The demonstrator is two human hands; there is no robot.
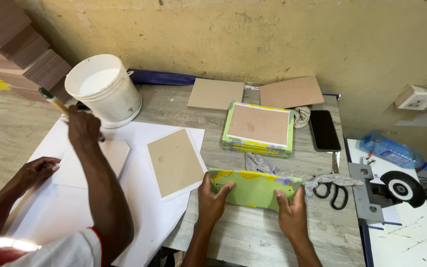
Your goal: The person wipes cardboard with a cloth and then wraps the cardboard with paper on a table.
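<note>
Standing right behind them: the left hand (212, 195) and right hand (291, 210) are both pressed flat on a green-and-yellow covered board (254, 188), fingers together on its near edges, thumbs on top. It sits between the two hands on the grey table (253, 237). Just past the fingertips there's a stack of finished covered boards (259, 127), so several look done already. To the left of the left fingers, a bare brown board (175, 162) lies on white paper, not yet covered. Scissors (336, 190) are just right of the right fingers. A co-worker's hand (82, 126) holds a brush by the white bucket (106, 89).
</note>
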